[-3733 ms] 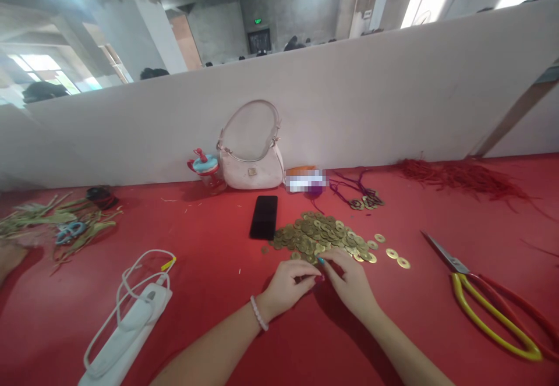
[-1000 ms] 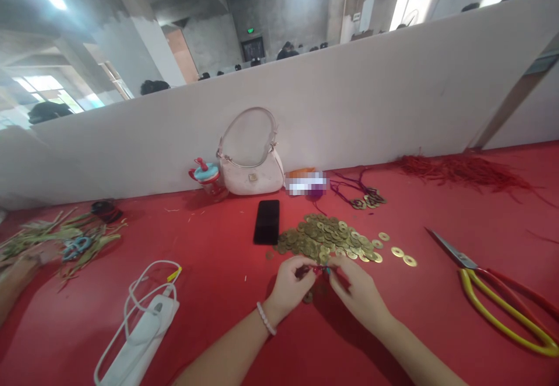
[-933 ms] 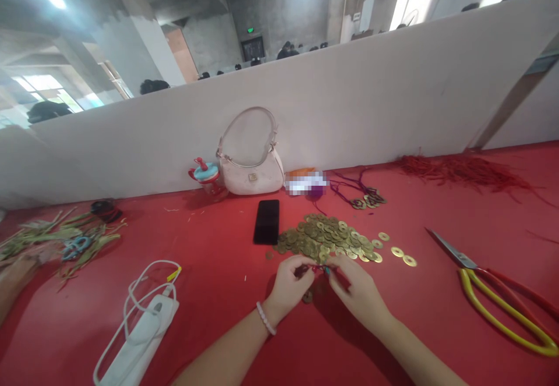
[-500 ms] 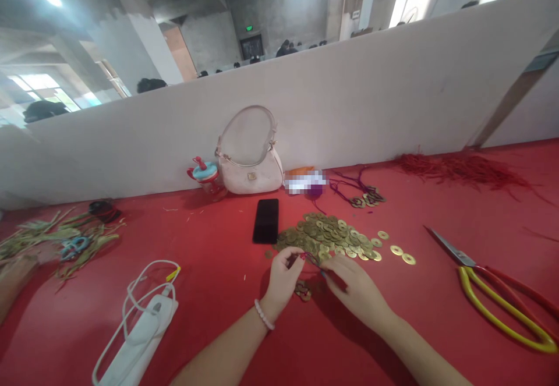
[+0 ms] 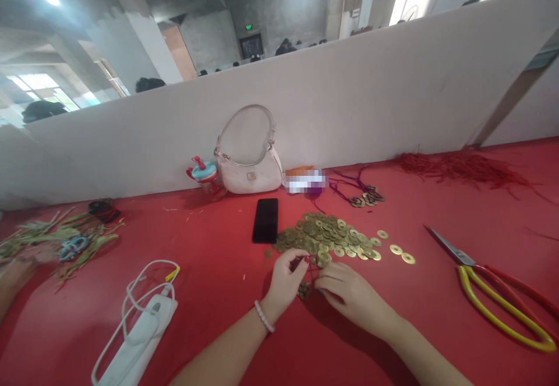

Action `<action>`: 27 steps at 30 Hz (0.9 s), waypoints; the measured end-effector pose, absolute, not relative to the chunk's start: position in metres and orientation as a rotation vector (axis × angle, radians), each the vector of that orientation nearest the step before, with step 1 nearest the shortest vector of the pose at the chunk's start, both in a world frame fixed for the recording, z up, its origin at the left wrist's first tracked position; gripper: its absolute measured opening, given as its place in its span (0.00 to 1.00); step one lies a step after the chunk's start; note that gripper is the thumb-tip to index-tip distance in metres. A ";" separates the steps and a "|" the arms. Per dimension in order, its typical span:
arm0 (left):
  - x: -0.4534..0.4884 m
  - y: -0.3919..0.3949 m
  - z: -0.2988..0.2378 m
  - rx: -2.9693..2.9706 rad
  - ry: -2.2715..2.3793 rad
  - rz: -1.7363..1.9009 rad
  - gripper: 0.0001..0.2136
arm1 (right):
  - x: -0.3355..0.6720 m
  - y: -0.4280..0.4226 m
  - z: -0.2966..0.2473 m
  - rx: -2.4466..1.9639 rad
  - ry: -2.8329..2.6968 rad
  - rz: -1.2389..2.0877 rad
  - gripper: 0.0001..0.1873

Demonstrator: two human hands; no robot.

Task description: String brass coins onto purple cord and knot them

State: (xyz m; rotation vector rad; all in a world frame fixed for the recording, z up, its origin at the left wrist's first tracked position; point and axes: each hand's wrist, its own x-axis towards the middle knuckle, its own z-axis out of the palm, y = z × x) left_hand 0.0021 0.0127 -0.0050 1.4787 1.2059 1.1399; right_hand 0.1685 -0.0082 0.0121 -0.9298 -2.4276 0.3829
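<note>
Smooth red desk (image 5: 209, 293) meets a pale, plain partition (image 5: 371, 106). Dull-gold metal coins (image 5: 321, 236), round and holed, overlap in a low heap. Nearer the wearer, the left hand (image 5: 283, 284), grip pressed together, pinches a thin, reddish cord (image 5: 310, 271). The cord's long axis runs down, roughly toward the wearer, from there to a small cluster (image 5: 303, 290) of coins between the hands. The right hand (image 5: 347, 293) curls just beside the cord; whether its grip is pinching anything, I cannot tell
</note>
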 end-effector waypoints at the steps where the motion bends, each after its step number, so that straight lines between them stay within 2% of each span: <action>1: 0.002 0.012 -0.005 1.519 1.196 1.124 0.07 | 0.169 -0.008 0.012 -0.912 -2.421 0.381 0.12; 11: 0.003 0.010 0.000 1.724 1.115 0.999 0.08 | 0.176 -0.001 0.002 -1.038 -2.008 0.298 0.10; 27: 0.008 0.005 0.001 1.335 1.087 0.925 0.09 | 0.167 -0.001 -0.008 -1.309 -1.788 0.844 0.08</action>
